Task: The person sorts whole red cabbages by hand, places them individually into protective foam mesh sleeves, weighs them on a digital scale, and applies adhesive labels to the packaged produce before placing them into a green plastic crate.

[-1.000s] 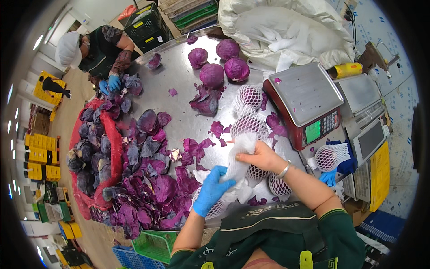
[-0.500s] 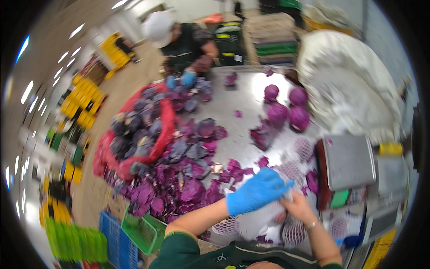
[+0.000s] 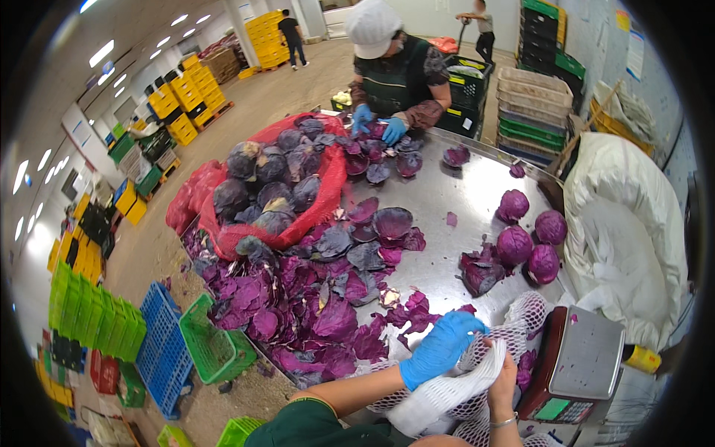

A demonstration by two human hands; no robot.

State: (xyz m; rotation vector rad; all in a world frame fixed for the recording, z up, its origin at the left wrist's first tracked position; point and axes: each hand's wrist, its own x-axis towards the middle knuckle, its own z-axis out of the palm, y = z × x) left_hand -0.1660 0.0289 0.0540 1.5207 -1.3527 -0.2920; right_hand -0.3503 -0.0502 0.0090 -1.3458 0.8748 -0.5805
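My left hand [image 3: 445, 346], in a blue glove, pinches the edge of a white foam net sleeve [image 3: 456, 395] above the near right part of the metal table. On the other side of the sleeve my right hand [image 3: 503, 381], bare, is closed around its open end. The sleeve hangs down toward me, and I see no cabbage in it. More foam net sleeves [image 3: 527, 311] lie beneath and beyond my hands. Several trimmed red cabbages [image 3: 515, 246] stand farther off, beside a cabbage with loose outer leaves [image 3: 480, 271].
Trimmed purple leaves [image 3: 320, 316] heap at the left, below a red mesh sack [image 3: 337, 195] of untrimmed cabbages. A scale [image 3: 585, 357] stands at my right, near a large white sack [image 3: 625, 231]. Across the metal table [image 3: 428, 216] a co-worker [image 3: 398, 82] in blue gloves handles cabbage leaves.
My view has swung, so the table sits lower and farther right. The foam sleeve is now stretched more plainly between my hands. The co-worker's hands remain at the leaves.
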